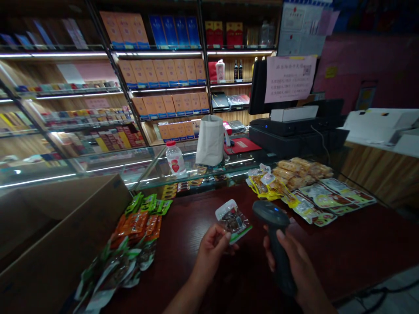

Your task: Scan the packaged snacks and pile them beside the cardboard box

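Between its thumb and fingers, my left hand (pixel 214 246) pinches a small clear snack packet (pixel 234 219) with a green edge and dark contents. My right hand (pixel 296 257) is wrapped round the handle of a black barcode scanner (pixel 276 231), whose head shows a small blue light and stands just right of the packet. Both hands are over the dark red-brown counter (pixel 193 218). To the left lie green packets (pixel 152 203), orange packets (pixel 135 226) and clear packets with green edges (pixel 121 266). On the right are yellow-edged packets (pixel 266 183), bagged pastry-like snacks (pixel 294 170) and flat silvery packets (pixel 327 198).
An open cardboard box (pixel 65 235) stands at the left. Behind the counter top are a red-capped bottle (pixel 175 158), a white paper bag (pixel 209 141) and a red folder (pixel 242 146). A monitor (pixel 258 87) rises at back right, before shelves of boxed goods (pixel 163 72).
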Demonstrator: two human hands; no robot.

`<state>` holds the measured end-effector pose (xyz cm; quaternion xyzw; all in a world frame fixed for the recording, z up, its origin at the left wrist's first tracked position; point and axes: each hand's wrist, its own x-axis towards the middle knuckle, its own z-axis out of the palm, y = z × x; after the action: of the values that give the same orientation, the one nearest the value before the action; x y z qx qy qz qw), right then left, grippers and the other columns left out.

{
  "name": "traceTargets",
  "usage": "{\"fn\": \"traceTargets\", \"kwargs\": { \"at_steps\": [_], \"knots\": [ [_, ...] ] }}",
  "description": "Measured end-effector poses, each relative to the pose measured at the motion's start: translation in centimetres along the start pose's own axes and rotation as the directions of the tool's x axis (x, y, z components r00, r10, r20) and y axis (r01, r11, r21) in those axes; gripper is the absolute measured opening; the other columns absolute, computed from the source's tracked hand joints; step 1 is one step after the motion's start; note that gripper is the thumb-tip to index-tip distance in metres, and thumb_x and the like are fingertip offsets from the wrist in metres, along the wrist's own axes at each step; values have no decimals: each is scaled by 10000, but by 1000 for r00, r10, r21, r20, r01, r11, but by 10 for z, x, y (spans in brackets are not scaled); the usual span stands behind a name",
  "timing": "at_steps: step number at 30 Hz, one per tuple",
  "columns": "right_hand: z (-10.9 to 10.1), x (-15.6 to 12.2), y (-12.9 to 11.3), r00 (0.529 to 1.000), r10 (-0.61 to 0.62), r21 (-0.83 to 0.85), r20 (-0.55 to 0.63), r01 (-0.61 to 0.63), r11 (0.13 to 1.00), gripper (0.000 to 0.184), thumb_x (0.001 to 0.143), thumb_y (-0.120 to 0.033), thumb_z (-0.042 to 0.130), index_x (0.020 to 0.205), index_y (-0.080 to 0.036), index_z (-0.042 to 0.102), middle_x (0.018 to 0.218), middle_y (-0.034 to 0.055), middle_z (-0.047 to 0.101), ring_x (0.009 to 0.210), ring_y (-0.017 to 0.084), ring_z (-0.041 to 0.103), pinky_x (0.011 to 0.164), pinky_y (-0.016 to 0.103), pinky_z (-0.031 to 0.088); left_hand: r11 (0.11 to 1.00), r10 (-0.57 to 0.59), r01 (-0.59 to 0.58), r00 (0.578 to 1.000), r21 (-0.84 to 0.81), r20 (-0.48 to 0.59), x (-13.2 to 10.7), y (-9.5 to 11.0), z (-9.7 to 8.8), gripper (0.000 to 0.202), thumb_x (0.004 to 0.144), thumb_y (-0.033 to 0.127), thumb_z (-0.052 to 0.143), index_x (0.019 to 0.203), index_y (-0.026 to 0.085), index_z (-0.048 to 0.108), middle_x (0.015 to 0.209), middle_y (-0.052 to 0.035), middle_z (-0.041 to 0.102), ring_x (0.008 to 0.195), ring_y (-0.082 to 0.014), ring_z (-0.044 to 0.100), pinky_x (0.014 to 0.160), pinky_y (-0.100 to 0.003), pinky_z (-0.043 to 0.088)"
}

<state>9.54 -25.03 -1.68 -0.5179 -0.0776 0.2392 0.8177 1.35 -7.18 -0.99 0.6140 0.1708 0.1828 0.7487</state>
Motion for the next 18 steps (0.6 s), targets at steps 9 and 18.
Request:
{"fn": "traceTargets", "kwargs": {
  "at_steps": [9,18],
  "knots": [
    [10,-1,-9,997,-28,-66,-75,24,998,556,693,-603,777,1011,-169,635,651,-21,652,432,75,494,397,176,388,999,9,-6,999,-46,53,-5,3,1,393,728,476,758,750,202,477,632,-3,664,578,-143,627,561,-241,487],
    [14,-5,-3,998,-57,-205,-30,50,977,493,700,-564,780,917,-159,603,465,-67,549,414,83,475,429,172,378,996,-25,46,968,-77,251,-9,-1,1,385,693,425,814,719,164,533,711,-21,683,645,-130,618,635,-246,492]
  ]
}}
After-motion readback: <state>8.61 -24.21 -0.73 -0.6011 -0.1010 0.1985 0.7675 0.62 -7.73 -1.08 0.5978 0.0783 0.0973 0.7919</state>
